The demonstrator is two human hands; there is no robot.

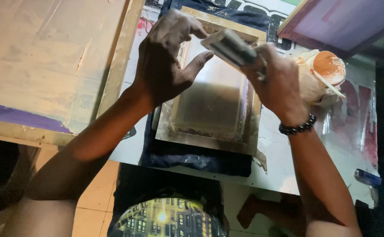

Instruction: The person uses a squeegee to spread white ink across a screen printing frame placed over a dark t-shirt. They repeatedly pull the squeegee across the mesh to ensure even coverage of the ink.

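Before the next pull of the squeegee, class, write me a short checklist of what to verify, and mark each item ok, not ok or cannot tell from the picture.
1. Both hands on the squeegee: ok; right hand grips it, left hand pinches its end.
2. Squeegee at the far end of the screen frame: ok.
3. Frame lying flat on the dark fabric: cannot tell.
4. Ink on the mesh: cannot tell, blurred.
5. Ink tub clear of the frame: ok, beside it.
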